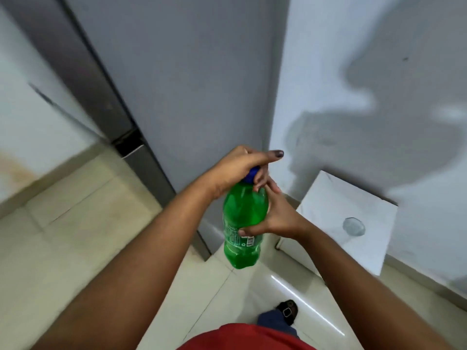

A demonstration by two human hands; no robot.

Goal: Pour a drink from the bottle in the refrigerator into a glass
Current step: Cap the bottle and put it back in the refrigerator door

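Right hand (pixel 275 218) is wrapped round a green bottle (pixel 243 223), steadying it while left hand (pixel 237 170) grips the cap (pixel 252 174) for unscrewing.

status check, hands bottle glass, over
Left hand on blue cap, right hand gripping green bottle. Cap still on. Glass waiting on white table, path clear.

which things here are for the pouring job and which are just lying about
For the job: bottle, cap, glass, left hand, right hand, fridge.
Just about: white stand under the glass, shoe.
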